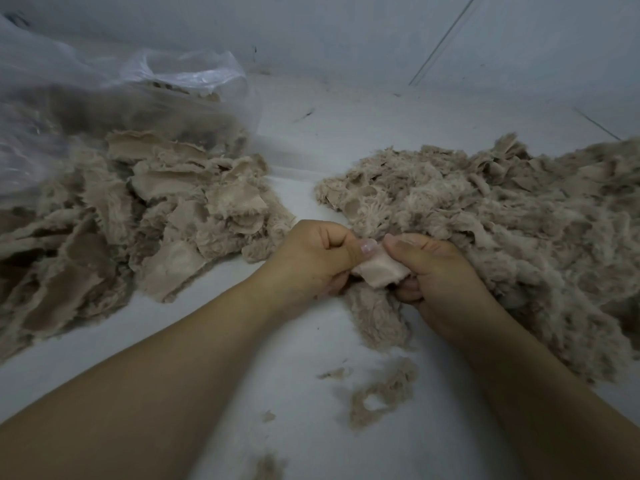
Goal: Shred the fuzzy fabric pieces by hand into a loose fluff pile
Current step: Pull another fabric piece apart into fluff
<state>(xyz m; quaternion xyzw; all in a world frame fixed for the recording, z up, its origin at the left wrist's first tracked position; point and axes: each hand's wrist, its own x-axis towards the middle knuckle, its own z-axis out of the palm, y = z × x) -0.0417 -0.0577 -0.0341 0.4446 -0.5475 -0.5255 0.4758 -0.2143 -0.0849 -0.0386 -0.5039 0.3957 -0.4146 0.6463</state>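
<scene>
A pale floor [311,410] runs back to grey walls [346,29], and everything lies directly on it. Toward its left edge sits a heap of unshredded pieces [156,216], backing side up on many, spilling out of a clear bag [104,84] at the far left corner. Toward the right edge spreads the fluff pile [502,230], already broad and loose. A few stray tufts [381,389] lie near the front, between the forearms.

Between the two heaps, the left hand [311,261] and right hand [436,271] hold one piece [377,268] between them. Both hands are closed, thumbs on top of the smooth backing and fingers curled beneath; the thumbs almost meet. The furry end of the piece hangs down onto the floor below the hands.

The step in hand looks like the start of a tear. To do it well, I would keep the pinches close together as they are, so the force falls on a short span of backing, and pull the hands apart with a twist instead of a straight tug. Tearing into narrow strips should free more pile than halving. Working just beside the fluff pile lets each bit drop onto it without a reach. The backing probably resists along one direction, so turning the piece may help if it holds. Dropped gently, the fluff should stay loose, not matted.
</scene>
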